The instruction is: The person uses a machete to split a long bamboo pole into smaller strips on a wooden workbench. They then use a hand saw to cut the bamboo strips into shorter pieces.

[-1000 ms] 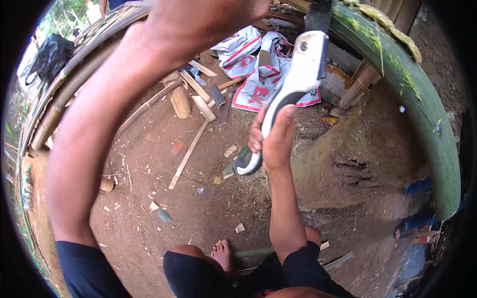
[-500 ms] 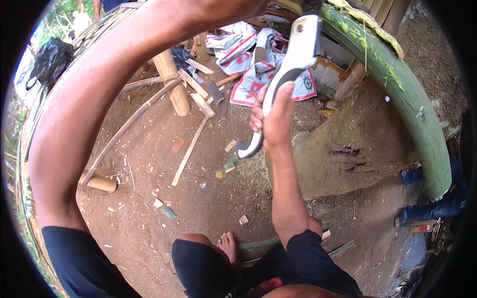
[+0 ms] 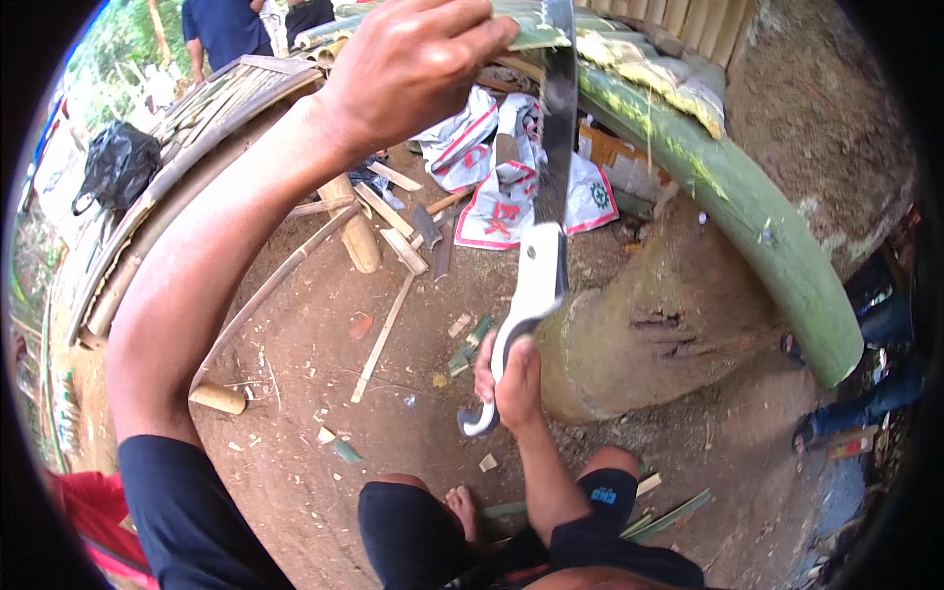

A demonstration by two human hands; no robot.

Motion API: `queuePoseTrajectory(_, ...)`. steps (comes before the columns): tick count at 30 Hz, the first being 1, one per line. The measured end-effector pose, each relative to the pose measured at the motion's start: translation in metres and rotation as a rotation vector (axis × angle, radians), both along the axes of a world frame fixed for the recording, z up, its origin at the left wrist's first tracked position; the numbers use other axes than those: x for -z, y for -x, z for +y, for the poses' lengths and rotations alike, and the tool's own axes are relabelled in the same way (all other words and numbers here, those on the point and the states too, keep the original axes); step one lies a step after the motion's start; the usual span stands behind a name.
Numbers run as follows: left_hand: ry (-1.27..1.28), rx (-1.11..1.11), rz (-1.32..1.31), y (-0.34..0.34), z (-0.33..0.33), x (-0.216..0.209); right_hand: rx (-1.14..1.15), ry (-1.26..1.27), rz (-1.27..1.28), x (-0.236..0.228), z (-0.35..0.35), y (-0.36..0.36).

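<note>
- Right hand (image 3: 511,379) clenched on the white curved handle of a long steel machete (image 3: 539,285), blade rising far.
- Left hand (image 3: 413,64) grasping a green bamboo strip (image 3: 526,34), far centre, touching the blade.
- Risk: blade slipping toward the left hand's fingers (image 3: 472,39); bare foot (image 3: 462,511) below.

A black bag (image 3: 116,165) sits on a bamboo rack (image 3: 211,103). Wood offcuts (image 3: 393,236) and a hatchet (image 3: 429,226) lie on the dirt beside printed sacks (image 3: 492,177). 1 cut peg (image 3: 217,397) lies apart.
</note>
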State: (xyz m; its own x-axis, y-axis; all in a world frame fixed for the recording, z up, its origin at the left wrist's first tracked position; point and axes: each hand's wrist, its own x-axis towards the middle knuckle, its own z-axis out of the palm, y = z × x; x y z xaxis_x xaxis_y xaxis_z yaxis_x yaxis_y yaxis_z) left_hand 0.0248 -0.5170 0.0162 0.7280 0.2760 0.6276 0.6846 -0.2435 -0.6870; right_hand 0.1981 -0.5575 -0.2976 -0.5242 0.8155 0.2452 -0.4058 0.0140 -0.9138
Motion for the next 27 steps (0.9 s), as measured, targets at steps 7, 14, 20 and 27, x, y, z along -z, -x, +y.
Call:
queuePoseTrajectory(7, -0.057, 0.124, -0.038, -0.003, 0.017, 0.004, 0.296, -0.27, -0.172, -0.029, 0.053, 0.027)
queuePoseTrajectory(14, -0.01, 0.1, -0.166, -0.004, 0.012, 0.012, 0.067, -0.049, 0.045, -0.089, 0.086, 0.023)
queuePoseTrajectory(20, 0.056, 0.029, -0.24, -0.004, 0.003, 0.007, 0.0, 0.097, 0.07, -0.099, 0.064, 0.03)
queuePoseTrajectory(27, 0.095, 0.049, -0.49, -0.018, -0.002, 0.02, 0.074, 0.004, -0.006, -0.094, 0.071, 0.011)
